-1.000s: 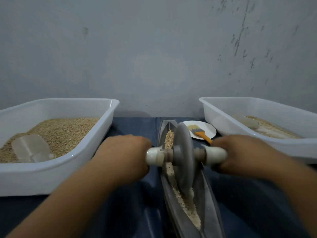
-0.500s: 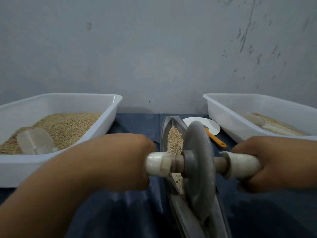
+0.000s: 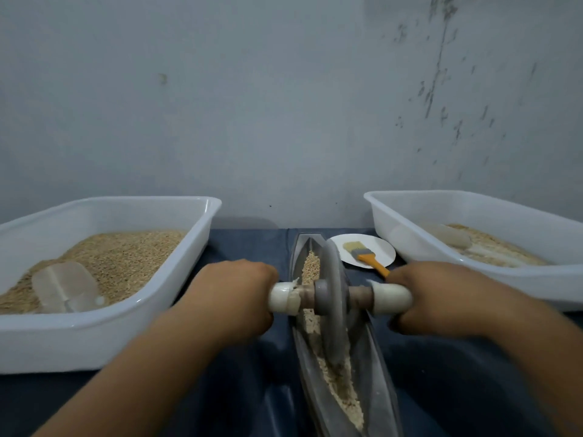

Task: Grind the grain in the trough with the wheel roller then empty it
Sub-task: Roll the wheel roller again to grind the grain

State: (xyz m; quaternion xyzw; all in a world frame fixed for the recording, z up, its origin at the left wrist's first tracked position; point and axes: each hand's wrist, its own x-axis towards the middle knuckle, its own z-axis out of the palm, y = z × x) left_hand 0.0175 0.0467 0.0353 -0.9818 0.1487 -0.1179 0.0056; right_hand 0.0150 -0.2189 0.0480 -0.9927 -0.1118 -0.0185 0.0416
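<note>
head view, trough: we see a long narrow grey metal boat-shaped trough [image 3: 375, 373] lying on the dark blue cloth-covered surface [image 3: 246, 247], running from near us toward the wall, between the two tubs.
grain: pale tan crushed grain [image 3: 310, 263] lies along the trough's channel, both beyond and nearer than the wheel.
wheel roller: grey metal disc wheel roller [image 3: 331, 298] stands on edge in the trough channel, around mid-length; axle runs crosswise with a white handle at each end.
left grip: our left hand [image 3: 233, 298] is clamped on the left white handle [image 3: 282, 298], fingers wrapped.
right grip: our right hand [image 3: 441, 301] is clamped on the right white handle [image 3: 391, 298].
left tub: white rectangular plastic tub [image 3: 110, 339] left of the trough, holding tan grain with a clear plastic scoop [image 3: 64, 287] lying in it.
right tub: second white plastic tub [image 3: 536, 279] at right, some grain and a clear scoop inside.
plate: small white round plate [image 3: 381, 250] beyond our right hand, carrying an orange-handled brush [image 3: 366, 257].
</note>
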